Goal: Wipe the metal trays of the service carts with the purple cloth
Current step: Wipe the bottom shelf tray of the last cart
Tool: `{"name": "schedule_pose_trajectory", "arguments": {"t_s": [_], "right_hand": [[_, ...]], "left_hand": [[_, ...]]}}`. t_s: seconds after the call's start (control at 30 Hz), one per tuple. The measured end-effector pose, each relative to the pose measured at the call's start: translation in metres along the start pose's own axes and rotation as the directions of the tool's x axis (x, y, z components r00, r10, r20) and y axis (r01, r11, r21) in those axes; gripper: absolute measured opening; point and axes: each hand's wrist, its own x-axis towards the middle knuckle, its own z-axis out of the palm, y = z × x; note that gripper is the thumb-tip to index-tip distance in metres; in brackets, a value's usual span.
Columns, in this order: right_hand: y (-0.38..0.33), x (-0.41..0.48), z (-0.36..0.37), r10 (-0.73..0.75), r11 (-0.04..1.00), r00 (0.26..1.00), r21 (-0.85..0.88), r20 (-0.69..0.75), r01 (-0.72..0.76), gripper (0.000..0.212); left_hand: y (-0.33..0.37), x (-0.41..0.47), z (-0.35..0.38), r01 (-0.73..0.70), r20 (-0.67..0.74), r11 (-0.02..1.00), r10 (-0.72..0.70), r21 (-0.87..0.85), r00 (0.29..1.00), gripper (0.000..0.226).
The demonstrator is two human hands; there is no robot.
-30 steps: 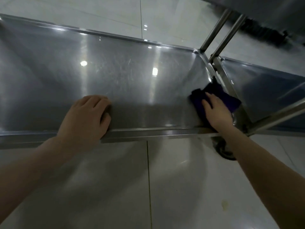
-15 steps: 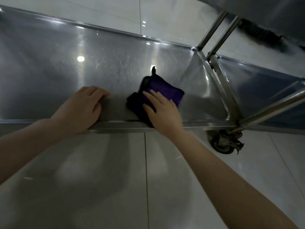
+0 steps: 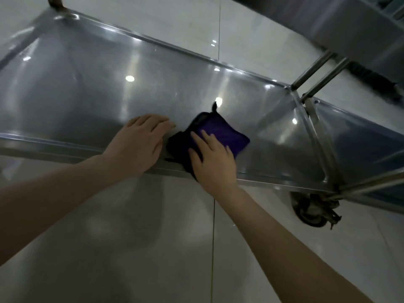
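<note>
Glossy floor tiles [image 3: 153, 248] show beneath a steel tray [image 3: 98, 88]. The right hand [image 3: 212, 165] presses the purple cloth [image 3: 220, 132] flat onto it with straight fingers, just beside the left hand [image 3: 140, 143], which rests flat and holds nothing. The wiping looks partway done. The metal left of the left hand and the neighbouring tray [image 3: 360, 145] right of the right hand likely need wiping.
</note>
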Motion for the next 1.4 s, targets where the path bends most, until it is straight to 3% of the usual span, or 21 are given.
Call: {"name": "schedule_pose_trajectory", "arguments": {"t_s": [0.1, 0.17, 0.27, 0.37, 0.43, 0.53, 0.63, 0.73, 0.83, 0.9, 0.97, 1.07, 1.2, 1.27, 1.33, 1.4], "right_hand": [[-0.024, 0.019, 0.006, -0.151, 0.988, 0.988, 0.045, 0.032, 0.149, 0.048], [0.005, 0.014, 0.002, -0.135, 0.986, 0.991, 0.105, 0.02, 0.132, 0.047], [0.085, 0.004, -0.015, 0.141, 0.982, 0.989, 0.131, -0.049, -0.134, 0.046], [0.153, 0.009, -0.038, 0.487, 0.87, 0.873, 0.111, -0.036, -0.481, 0.05], [0.153, 0.028, -0.039, 0.561, 0.824, 0.828, 0.096, -0.002, -0.559, 0.052], [0.09, 0.069, -0.021, 0.428, 0.903, 0.903, 0.055, -0.043, -0.426, 0.05], [-0.014, 0.112, 0.008, 0.112, 0.994, 0.993, -0.012, -0.035, -0.113, 0.047], [-0.095, 0.138, 0.028, -0.166, 0.986, 0.985, 0.033, 0.047, 0.164, 0.048], [-0.082, 0.149, 0.027, -0.279, 0.959, 0.958, 0.069, 0.067, 0.275, 0.048], [-0.03, 0.149, 0.018, -0.195, 0.977, 0.981, 0.081, -0.017, 0.196, 0.045], [0.039, 0.145, 0.003, 0.047, 0.993, 0.997, 0.113, -0.064, -0.04, 0.044], [0.116, 0.132, -0.022, 0.359, 0.926, 0.932, 0.138, -0.04, -0.351, 0.045], [0.083, 0.159, -0.019, 0.562, 0.825, 0.827, 0.102, -0.033, -0.556, 0.05], [0.02, 0.179, -0.002, 0.471, 0.88, 0.878, 0.107, -0.082, -0.462, 0.048], [-0.06, 0.189, 0.019, 0.246, 0.964, 0.967, 0.118, -0.069, -0.237, 0.047], [-0.134, 0.187, 0.036, -0.031, 0.994, 1.0, 0.101, -0.004, 0.031, 0.047]], "left_hand": [[-0.012, -0.003, -0.008, 0.064, -0.035, 0.996, -0.066, -0.055, 0.997, 0.049], [-0.036, -0.01, -0.016, 0.08, -0.008, 0.997, -0.08, 0.007, 0.997, 0.048], [-0.079, -0.033, -0.027, 0.146, -0.01, 0.986, -0.146, 0.077, 0.989, 0.052], [-0.091, -0.044, -0.03, 0.283, -0.068, 0.955, -0.278, 0.085, 0.958, 0.057], [-0.088, -0.041, -0.026, 0.263, -0.059, 0.957, -0.257, 0.122, 0.964, 0.054], [-0.086, -0.038, -0.029, 0.261, -0.033, 0.96, -0.259, 0.099, 0.965, 0.052], [-0.087, -0.039, -0.029, 0.259, -0.04, 0.959, -0.256, 0.112, 0.966, 0.051], [-0.087, -0.04, -0.033, 0.261, -0.005, 0.962, -0.261, 0.079, 0.965, 0.056], [-0.098, -0.04, -0.043, 0.236, 0.089, 0.97, -0.24, 0.054, 0.967, 0.062], [-0.113, -0.046, -0.05, 0.195, 0.095, 0.976, -0.203, 0.093, 0.975, 0.06], [-0.127, -0.055, -0.056, 0.216, 0.072, 0.971, -0.224, 0.105, 0.972, 0.066], [-0.129, -0.056, -0.055, 0.249, 0.04, 0.962, -0.255, 0.115, 0.966, 0.064], [-0.128, -0.051, -0.052, 0.226, 0.049, 0.965, -0.234, 0.133, 0.971, 0.057], [-0.128, -0.051, -0.053, 0.223, 0.032, 0.965, -0.229, 0.139, 0.973, 0.055], [-0.128, -0.051, -0.053, 0.227, 0.024, 0.964, -0.232, 0.141, 0.972, 0.056], [-0.127, -0.053, -0.054, 0.228, 0.021, 0.965, -0.233, 0.133, 0.972, 0.059]]}}
